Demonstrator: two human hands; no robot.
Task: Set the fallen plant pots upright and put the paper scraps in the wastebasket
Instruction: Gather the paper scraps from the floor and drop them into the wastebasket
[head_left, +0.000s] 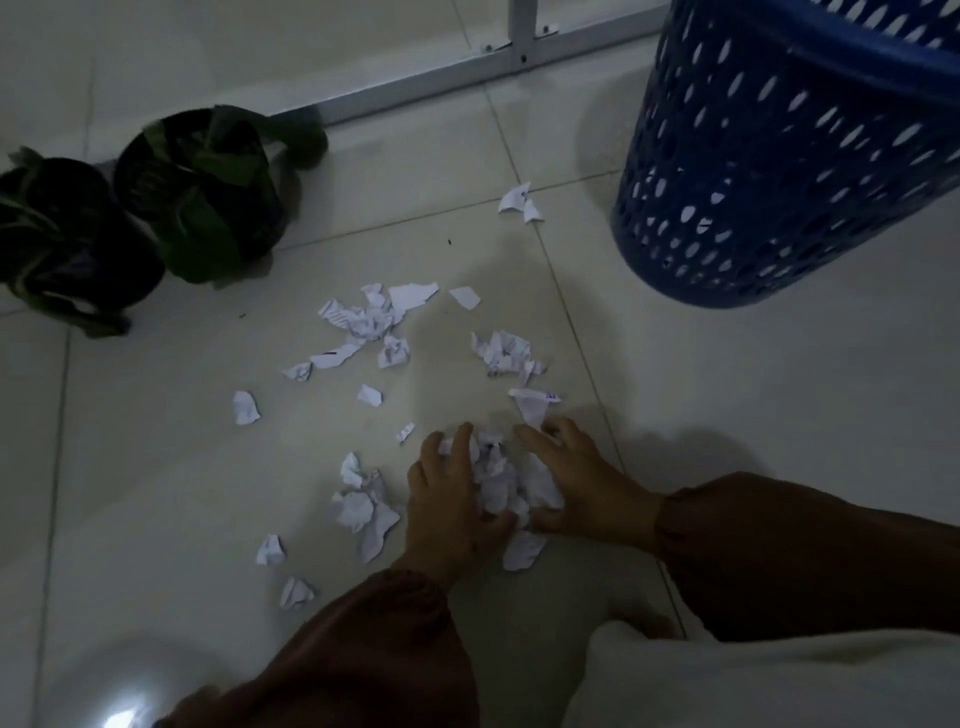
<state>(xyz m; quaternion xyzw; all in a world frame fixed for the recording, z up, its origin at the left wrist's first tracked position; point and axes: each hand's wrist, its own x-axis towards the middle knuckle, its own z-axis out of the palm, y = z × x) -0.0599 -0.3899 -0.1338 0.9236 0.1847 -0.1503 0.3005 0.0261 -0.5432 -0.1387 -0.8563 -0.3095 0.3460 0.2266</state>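
Head view shows the fingers (462, 441) of the left hand (447, 499) and right hand (576, 483) cupped around a paper heap (501, 483) on the floor (156, 467), the blue wastebasket (779, 156) standing well beyond, nearer the right hand.

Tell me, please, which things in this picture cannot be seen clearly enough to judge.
- Wastebasket, head view: its rim and inside are cut off by the top and right edges, so its contents are unknown.
- Plant pots, head view: too dark to tell upright from tilted.
- Writing on the paper scraps: too small to read.
- Pile between the left hand and right hand: fingers cover part of it, so the grip is uncertain.
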